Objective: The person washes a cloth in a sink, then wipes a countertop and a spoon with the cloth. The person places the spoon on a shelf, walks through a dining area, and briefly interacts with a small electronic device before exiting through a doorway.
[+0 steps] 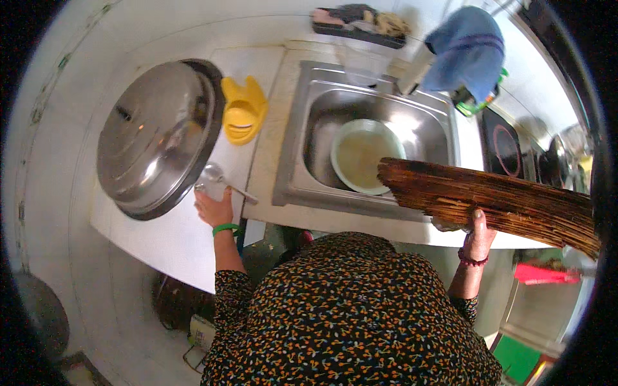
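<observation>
My right hand grips the near edge of a long, dark brown, ridged piece that looks like wood or bark. Its ragged left end reaches over the near right edge of a steel sink. Inside the sink sits a pale green basin holding cloudy yellowish liquid. On the white worktop at left, my left hand reaches down with its fingers spread, at a small clear object whose kind I cannot tell. Beside its fingertips lies a ladle or spoon with a pale handle; whether they touch is unclear.
A large domed metal lid or pan stands left, beside a yellow plastic holder. Behind the sink are a clear container and a black tray of cloths. A blue cloth hangs at back right, near a black cooktop.
</observation>
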`<state>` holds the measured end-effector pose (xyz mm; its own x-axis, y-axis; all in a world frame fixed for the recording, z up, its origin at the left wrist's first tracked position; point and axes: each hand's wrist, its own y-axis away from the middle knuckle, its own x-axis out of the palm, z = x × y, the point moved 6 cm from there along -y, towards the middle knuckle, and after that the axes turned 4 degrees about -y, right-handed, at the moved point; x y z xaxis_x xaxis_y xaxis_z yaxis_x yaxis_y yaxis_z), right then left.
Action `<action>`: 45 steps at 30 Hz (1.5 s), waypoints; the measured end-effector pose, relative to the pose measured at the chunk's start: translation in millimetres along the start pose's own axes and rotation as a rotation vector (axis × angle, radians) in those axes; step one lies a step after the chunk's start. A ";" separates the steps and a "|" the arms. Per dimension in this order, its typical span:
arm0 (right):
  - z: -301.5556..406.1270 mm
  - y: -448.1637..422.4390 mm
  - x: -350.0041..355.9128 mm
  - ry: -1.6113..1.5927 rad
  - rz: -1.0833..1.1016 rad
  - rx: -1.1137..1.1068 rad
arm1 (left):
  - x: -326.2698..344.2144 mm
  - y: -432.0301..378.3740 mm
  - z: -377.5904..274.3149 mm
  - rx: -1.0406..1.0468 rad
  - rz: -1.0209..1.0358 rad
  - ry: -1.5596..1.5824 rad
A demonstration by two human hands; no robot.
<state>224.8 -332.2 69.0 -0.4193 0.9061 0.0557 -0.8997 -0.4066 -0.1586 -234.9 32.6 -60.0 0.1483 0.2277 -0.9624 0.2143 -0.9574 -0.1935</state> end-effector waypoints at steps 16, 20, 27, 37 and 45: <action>2.2 59.1 -180.8 0.210 -0.604 0.140 | 32.5 -56.0 -17.5 0.182 0.359 -0.473; -13.6 65.6 -191.8 0.222 -0.609 0.123 | 76.9 -74.5 18.7 0.380 0.296 -0.653; -15.6 52.6 -183.4 0.262 -0.533 0.055 | 29.8 -58.6 -7.5 0.315 0.180 -0.368; 1.7 30.6 -162.2 0.526 -0.250 -0.004 | 23.6 24.9 -179.9 0.850 0.312 -0.095; 14.5 11.7 -124.7 0.703 -0.016 0.257 | 81.9 56.4 -251.4 0.936 0.590 -0.343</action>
<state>264.8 -451.7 74.5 -0.3073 0.7382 -0.6005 -0.9412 -0.3288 0.0774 32.1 42.0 -101.8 -0.3136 -0.2209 -0.9235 -0.6208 -0.6883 0.3754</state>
